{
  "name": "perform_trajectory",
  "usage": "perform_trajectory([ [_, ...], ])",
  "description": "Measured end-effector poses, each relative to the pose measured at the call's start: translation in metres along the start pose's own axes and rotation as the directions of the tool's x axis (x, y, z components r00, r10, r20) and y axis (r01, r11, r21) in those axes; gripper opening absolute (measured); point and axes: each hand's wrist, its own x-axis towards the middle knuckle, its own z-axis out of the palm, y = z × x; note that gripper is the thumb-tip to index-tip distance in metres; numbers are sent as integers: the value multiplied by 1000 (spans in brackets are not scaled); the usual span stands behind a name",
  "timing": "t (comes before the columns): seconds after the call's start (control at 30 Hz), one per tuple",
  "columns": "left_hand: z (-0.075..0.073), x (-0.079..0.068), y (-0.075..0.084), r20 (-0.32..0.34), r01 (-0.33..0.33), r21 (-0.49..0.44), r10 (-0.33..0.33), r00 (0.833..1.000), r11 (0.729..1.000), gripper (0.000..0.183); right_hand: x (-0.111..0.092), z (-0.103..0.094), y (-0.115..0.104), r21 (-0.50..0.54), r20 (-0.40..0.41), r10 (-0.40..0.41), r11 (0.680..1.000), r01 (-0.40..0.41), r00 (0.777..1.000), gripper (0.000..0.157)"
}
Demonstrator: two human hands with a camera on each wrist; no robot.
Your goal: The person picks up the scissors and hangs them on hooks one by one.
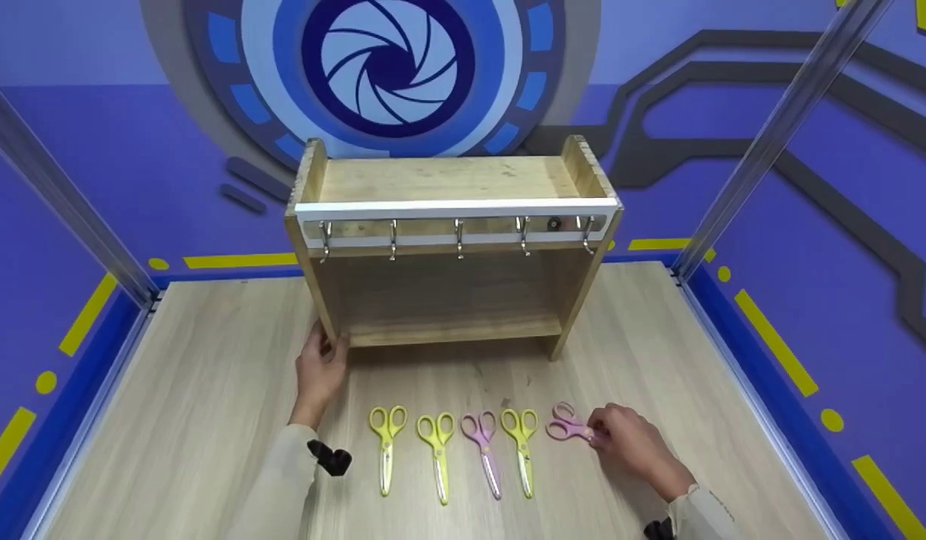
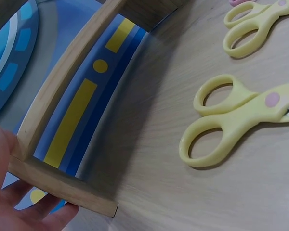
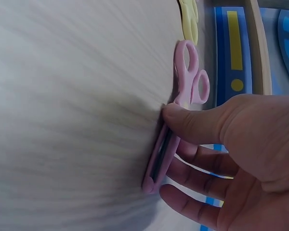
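My left hand (image 1: 322,373) grips the lower left side panel of a wooden shelf rack (image 1: 440,331), thumb on one face and fingers on the other in the left wrist view. The rack's white front rail (image 1: 425,205) carries several metal hooks (image 1: 459,238), all bare. At the right, my right hand (image 1: 637,444) pinches pink scissors (image 3: 184,79) by the blade end between thumb and fingers, handles pointing left toward the row. Beside them lie several more scissors: yellow scissors (image 1: 519,431), pink scissors (image 1: 480,435), and further yellow scissors (image 1: 436,435), handles toward the rack.
All this stands on a light wood-grain table (image 1: 230,337). Blue-purple printed panels (image 1: 808,225) enclose the back and sides, with metal posts (image 1: 778,142) at the corners. The rack stands near the back wall.
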Motion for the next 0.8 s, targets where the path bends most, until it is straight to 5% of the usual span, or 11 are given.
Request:
perform_trajectory([
  [0.37,-1,1,-2,26,5,13,-5,1000,1000,56,4,-17,0,-40,-10,-64,997,63,998,20],
  [0.57,-1,1,-3,29,11,17,-12,1000,1000,57,8,-38,-8,-81,-116,-128,990,119,985,18],
  [0.8,-1,2,-5,34,0,-4,0,999,1000,56,18,-75,-26,-89,-251,-212,977,196,944,14],
])
